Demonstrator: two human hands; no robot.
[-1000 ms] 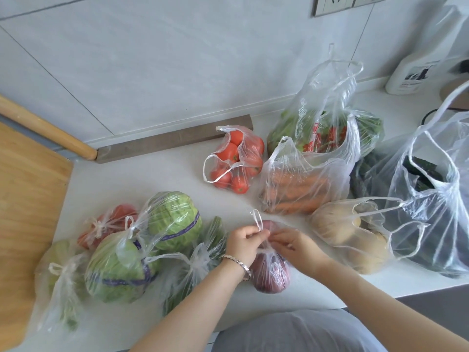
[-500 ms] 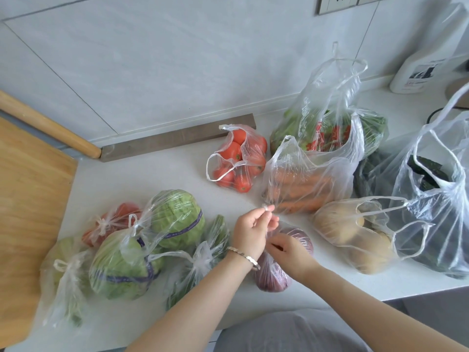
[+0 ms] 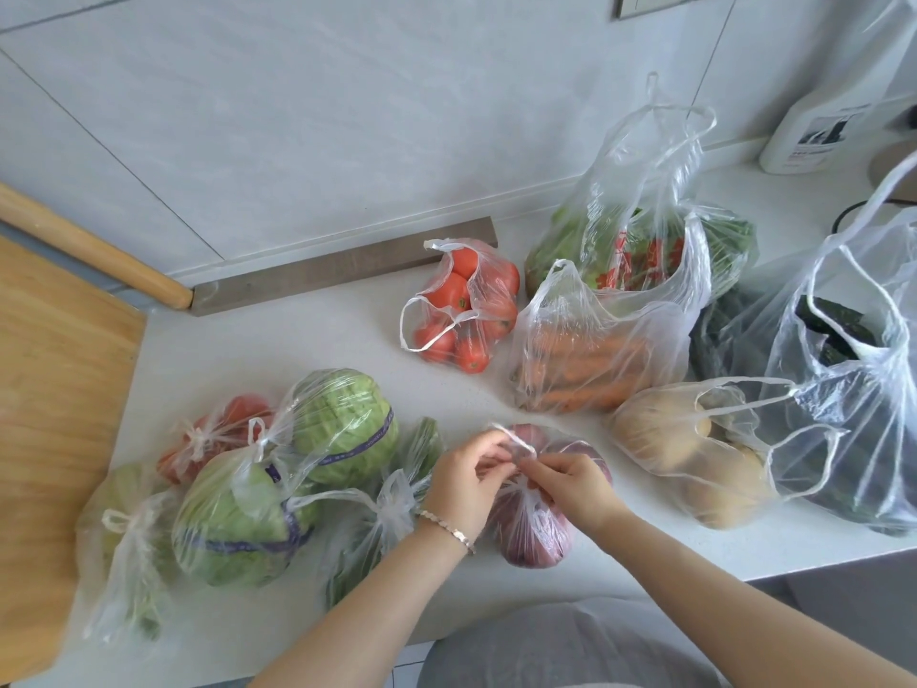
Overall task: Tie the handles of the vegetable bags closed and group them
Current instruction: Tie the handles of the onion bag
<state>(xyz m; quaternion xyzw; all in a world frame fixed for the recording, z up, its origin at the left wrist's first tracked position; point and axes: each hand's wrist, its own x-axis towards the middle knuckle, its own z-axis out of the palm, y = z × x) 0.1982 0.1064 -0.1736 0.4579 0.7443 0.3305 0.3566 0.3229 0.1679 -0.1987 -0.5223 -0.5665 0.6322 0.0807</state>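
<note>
Left hand (image 3: pixel 466 481), bracelet (image 3: pixel 449 529) at the wrist: fingers curled, pinching a twisted handle (image 3: pixel 517 440) of the onion bag (image 3: pixel 538 536). Right hand (image 3: pixel 570 481) meets it fingertip to fingertip, pinching plastic at the bag's neck. Handle loop arcs over both sets of fingers. Whether a knot is finished, cannot tell. Onion bag lies on the white counter (image 3: pixel 307 350) near its front edge, purple-red bulbs showing through, partly hidden under the hands.

Just left: bag of long green vegetables (image 3: pixel 382 518), knotted. Then cabbage bag (image 3: pixel 342 424), two heads, knotted. Red-vegetable bag (image 3: pixel 223 424) behind it, knotted. Pale green bag (image 3: pixel 124 533) at far left, knotted. These four touch one another.

Right and behind, handles loose: potato bag (image 3: pixel 685 464), carrot bag (image 3: pixel 585 360), tomato bag (image 3: pixel 461 310), leafy greens bag (image 3: pixel 640 230) standing tall, large bag of dark cucumbers (image 3: pixel 843 404).

Wooden board (image 3: pixel 54 389) at far left. White bottle (image 3: pixel 814 136) against the wall.
</note>
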